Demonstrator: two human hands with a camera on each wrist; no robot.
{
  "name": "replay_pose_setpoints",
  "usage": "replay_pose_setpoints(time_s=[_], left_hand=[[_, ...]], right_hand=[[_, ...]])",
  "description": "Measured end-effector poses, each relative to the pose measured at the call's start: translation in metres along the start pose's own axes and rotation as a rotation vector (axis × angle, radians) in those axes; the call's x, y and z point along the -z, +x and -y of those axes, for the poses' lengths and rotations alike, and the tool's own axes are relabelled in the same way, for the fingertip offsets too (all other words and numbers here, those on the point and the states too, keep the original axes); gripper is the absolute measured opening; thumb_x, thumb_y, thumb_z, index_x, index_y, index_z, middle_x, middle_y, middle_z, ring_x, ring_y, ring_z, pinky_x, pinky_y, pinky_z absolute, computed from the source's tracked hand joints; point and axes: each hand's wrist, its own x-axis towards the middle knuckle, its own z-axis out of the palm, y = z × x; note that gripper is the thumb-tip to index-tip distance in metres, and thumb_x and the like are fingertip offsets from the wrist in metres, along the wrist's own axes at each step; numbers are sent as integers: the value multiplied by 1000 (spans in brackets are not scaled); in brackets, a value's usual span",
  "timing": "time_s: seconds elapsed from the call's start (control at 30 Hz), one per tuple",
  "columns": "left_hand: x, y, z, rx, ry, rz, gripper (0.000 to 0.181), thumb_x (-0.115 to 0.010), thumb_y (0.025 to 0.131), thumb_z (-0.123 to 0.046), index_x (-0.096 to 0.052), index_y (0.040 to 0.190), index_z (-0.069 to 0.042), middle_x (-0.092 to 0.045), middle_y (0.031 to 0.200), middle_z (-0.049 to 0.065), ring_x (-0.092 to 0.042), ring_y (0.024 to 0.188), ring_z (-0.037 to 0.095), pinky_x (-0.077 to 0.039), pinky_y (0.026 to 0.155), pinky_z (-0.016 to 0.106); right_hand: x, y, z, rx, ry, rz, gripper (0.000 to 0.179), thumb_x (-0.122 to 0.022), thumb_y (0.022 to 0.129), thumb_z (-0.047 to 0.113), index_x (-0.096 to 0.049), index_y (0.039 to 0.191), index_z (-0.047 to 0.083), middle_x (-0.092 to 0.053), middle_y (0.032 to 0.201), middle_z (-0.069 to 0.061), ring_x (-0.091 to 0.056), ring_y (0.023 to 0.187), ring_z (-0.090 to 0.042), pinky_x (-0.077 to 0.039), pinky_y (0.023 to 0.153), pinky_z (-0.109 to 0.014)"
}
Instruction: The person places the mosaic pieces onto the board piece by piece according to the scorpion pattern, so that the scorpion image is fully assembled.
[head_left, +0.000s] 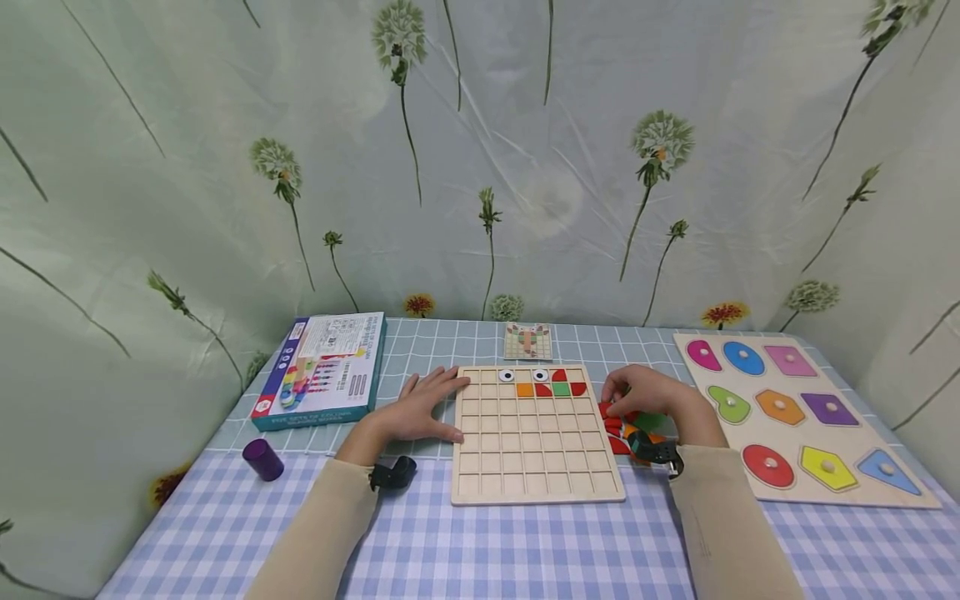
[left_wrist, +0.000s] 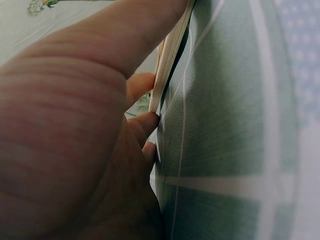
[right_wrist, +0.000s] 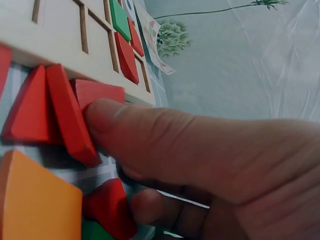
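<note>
A wooden grid board [head_left: 532, 450] lies in front of the person. Along its top rows sit two eye pieces [head_left: 507, 376] and several orange, red and green pieces [head_left: 561, 389]. My left hand [head_left: 412, 410] rests at the board's left edge, fingers spread and fairly straight, thumb and fingertips touching the rim. Just right of the board, my right hand [head_left: 648, 396] reaches into a pile of coloured pieces. In the right wrist view its thumb and curled fingers pinch a red block [right_wrist: 97, 90]; the index fingertip is hidden behind the thumb. More red blocks [right_wrist: 62, 107] and an orange block [right_wrist: 40, 197] lie beside it.
A small pattern card [head_left: 528, 342] lies behind the board. To the left are a boxed toy [head_left: 322, 371] and a purple cylinder [head_left: 262, 459]. A wooden shape puzzle [head_left: 795, 450] with knobbed pieces lies at the right. A patterned curtain [head_left: 480, 167] hangs behind the table.
</note>
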Motion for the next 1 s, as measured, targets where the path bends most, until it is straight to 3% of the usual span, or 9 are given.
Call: replay_pose_setpoints(time_s=[0.3, 0.67, 1.0], left_hand=[[0, -1, 1, 2, -9, 2, 94, -79, 80, -51, -32, 157, -23, -14, 170, 6, -4, 158, 32, 6, 123, 64], [-1, -1, 2, -7, -9, -1, 94, -79, 80, -50, -33, 157, -20, -16, 169, 8, -6, 158, 33, 5, 122, 65], [1, 0, 0, 16, 2, 1, 95, -79, 79, -53, -32, 157, -24, -15, 170, 5, -4, 158, 31, 5, 123, 64]], right_hand=[[-1, 2, 0, -8, 55, -36, 13, -72, 86, 10, -63, 93, 5, -61, 84, -7, -55, 70, -19, -50, 64, -29], [0, 6, 3, -8, 76, -62, 21, -63, 93, 12, -72, 112, 14, -62, 94, -8, -55, 79, -22, -51, 66, -29], [-3, 12, 14, 105, 83, -190, 8, -68, 93, 13, -65, 99, 8, -64, 92, -7, -56, 86, -20, -49, 76, -30]])
